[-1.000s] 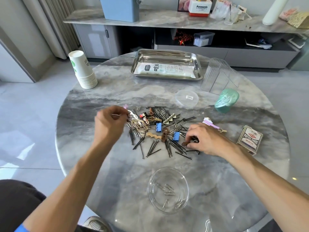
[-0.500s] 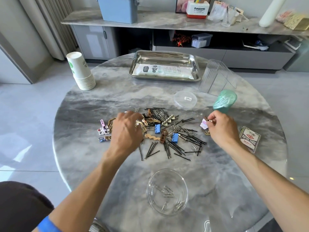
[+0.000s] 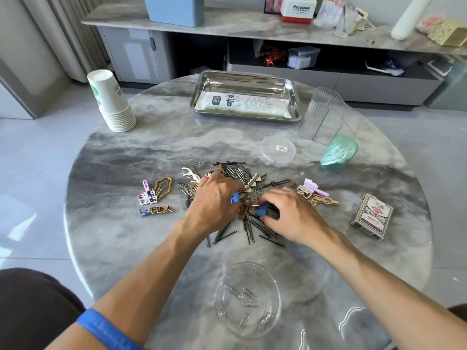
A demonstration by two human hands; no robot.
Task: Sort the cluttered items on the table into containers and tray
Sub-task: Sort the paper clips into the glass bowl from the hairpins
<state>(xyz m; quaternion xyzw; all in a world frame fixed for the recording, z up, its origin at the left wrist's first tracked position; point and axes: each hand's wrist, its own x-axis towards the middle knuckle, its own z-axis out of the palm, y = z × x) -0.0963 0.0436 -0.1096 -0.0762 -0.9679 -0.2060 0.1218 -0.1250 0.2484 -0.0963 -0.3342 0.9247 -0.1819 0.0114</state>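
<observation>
Head view: both hands (image 3: 217,203) (image 3: 290,213) mid-table on clip pile (image 3: 252,223).

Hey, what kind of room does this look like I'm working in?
Most likely a home living or dining room: a round grey marble table, a long low marble-topped media cabinet with household clutter behind it, and pale pleated curtains at the left.

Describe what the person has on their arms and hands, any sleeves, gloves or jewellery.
Both forearms are bare, with no sleeves showing in the head view. The left hand and right hand wear no gloves, and no rings or watch can be seen. The only item worn is a plain blue band around the left arm, near the lower edge of the picture.
</observation>
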